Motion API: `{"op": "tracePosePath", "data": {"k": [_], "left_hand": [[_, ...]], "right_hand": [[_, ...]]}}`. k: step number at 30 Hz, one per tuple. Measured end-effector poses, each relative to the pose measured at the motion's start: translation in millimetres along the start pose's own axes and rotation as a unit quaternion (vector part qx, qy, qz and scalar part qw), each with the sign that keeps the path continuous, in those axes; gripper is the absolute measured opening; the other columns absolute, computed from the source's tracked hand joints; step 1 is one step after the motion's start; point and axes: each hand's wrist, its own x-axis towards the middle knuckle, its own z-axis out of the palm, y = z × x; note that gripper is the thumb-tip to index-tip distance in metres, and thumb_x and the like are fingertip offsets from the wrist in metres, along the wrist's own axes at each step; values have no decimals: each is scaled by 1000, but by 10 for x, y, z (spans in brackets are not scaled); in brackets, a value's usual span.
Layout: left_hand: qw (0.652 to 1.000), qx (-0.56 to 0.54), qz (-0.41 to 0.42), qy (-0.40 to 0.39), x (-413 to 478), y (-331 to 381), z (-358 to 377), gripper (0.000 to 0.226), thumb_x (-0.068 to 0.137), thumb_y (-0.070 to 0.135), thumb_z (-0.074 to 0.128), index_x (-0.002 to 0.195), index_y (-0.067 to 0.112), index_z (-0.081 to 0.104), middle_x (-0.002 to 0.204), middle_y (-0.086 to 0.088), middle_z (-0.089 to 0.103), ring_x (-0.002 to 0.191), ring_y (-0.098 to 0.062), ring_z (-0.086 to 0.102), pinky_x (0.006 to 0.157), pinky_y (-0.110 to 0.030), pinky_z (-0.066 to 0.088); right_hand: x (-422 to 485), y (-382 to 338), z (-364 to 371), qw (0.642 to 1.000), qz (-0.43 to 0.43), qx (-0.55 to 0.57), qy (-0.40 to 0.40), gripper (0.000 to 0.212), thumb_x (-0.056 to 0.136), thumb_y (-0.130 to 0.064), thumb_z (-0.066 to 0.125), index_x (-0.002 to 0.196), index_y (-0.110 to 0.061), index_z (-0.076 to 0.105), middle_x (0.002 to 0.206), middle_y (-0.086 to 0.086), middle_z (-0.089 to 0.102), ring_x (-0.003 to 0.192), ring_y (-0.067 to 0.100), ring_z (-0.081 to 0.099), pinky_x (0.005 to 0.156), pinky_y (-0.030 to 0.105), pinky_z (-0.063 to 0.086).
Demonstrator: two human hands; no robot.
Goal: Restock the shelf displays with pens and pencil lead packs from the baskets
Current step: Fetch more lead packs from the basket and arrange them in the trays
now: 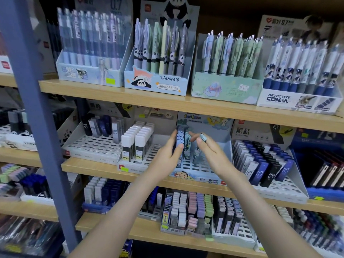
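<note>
**Cartoon lead-pack tray part filled; both hands at the display**

The left hand (167,152) grips a bundle of lead packs (180,142), thumb on the near side and fingers curled round the far side. It holds them upright over the left rear of the cartoon tray (197,178). The right hand (209,152) is just beside the bundle, its fingers reaching forward and mostly straight. A small grey piece (203,137) shows at one fingertip; whether it is pinched there cannot be told. The hands are near each other and not touching.

Progress, as judged: this tray is early to midway. A few packs stand in its slots under the hands, and most of the grid toward the front is bare. The white-capped tray (137,144) to the left also has open slots. The HB tray (260,164) to the right is fuller. The pen boxes (156,53) on the shelf above look well stocked. No basket is in view.

Clearance: the upper shelf board (186,106) overhangs close above the packs, and the tray's backing card stands just behind them. The free approach is from the front. The blue upright (37,108) is well apart to the left.
</note>
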Motion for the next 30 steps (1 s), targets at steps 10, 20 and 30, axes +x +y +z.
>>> {"op": "tracePosePath", "data": {"k": [10,20,30], "left_hand": [[999,2,31,14,53,-115,26,58,102,37,35,153,26,9,153,4,31,135,-10,35,101,-22,30],[989,84,103,58,-161,-269,148,68,99,38,43,153,27,4,158,9,20,142,-9,24,113,-35,30],[911,363,170,94,-367,-491,203,78,93,54,37,150,6,15,149,-9,39,132,-19,44,108,-29,24]], "right_hand": [[38,-32,-6,1000,-15,26,10,33,93,-50,31,95,-32,58,120,-15,53,124,7,41,102,25,30],[-23,-87,-13,995,18,11,96,15,94,-19,55,104,-30,52,103,-13,57,81,24,58,73,36,48],[48,-97,-14,993,-55,-104,27,30,97,-14,50,118,-35,55,108,-17,61,75,-8,59,72,16,45]]}}
